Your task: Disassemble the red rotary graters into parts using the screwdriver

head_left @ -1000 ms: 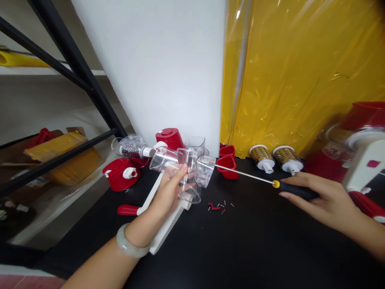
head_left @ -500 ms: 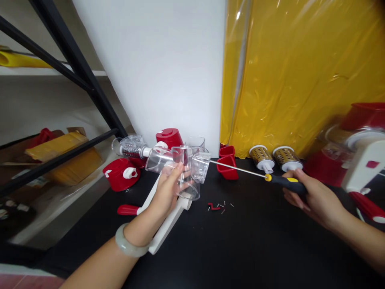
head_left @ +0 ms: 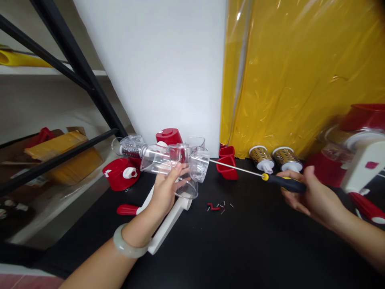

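My left hand (head_left: pixel 164 192) grips a clear plastic grater housing (head_left: pixel 176 162) and holds it lifted above the black table (head_left: pixel 240 245). A white crank arm (head_left: pixel 168 224) with a red handle (head_left: pixel 128 209) lies under that hand. My right hand (head_left: pixel 313 198) is closed on the black and yellow handle of a screwdriver (head_left: pixel 270 180). The thin metal shaft points left, and its tip sits at the right side of the clear housing.
Two gold grater drums (head_left: pixel 275 158) stand by the yellow plastic sheet (head_left: pixel 300 72). Red cups (head_left: pixel 227 162), a red base (head_left: pixel 120 174) and another drum assembly (head_left: pixel 130 146) sit at the back. Small screws and a red clip (head_left: pixel 218 206) lie mid-table. An assembled grater (head_left: pixel 357 156) stands far right.
My right hand took hold of the screwdriver, lifted it and moved it left. My left hand raised and turned the clear housing a little leftward.
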`<control>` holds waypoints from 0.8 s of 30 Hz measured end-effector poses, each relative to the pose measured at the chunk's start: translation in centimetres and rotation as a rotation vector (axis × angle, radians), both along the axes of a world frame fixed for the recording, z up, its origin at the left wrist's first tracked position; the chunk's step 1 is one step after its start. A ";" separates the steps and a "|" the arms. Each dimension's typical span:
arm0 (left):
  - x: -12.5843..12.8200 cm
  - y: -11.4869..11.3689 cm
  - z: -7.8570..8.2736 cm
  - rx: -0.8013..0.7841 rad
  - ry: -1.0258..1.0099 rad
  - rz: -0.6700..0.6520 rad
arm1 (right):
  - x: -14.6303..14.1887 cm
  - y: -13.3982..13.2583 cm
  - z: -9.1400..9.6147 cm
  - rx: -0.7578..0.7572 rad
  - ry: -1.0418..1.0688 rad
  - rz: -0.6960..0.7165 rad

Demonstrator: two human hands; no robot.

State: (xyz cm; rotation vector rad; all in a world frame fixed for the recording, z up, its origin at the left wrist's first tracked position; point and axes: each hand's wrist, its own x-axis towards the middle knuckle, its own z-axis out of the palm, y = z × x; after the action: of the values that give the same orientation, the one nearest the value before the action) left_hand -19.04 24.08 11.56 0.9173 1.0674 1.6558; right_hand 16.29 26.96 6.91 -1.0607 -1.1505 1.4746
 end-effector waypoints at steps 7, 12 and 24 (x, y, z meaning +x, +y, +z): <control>0.2 0.0 -0.3 -0.013 0.019 -0.001 | 0.6 0.3 0.4 0.141 0.277 -0.077; 0.2 0.0 -0.3 0.006 0.008 0.020 | 0.0 -0.1 -0.1 -0.061 0.205 -0.004; -0.3 0.0 -0.3 0.065 0.018 0.035 | 0.4 0.2 0.4 0.089 0.267 -0.013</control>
State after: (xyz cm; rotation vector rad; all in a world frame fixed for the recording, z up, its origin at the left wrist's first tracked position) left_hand -19.31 24.09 11.30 0.9620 1.0519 1.7231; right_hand 16.72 27.19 7.36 -0.7820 -1.0072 1.4898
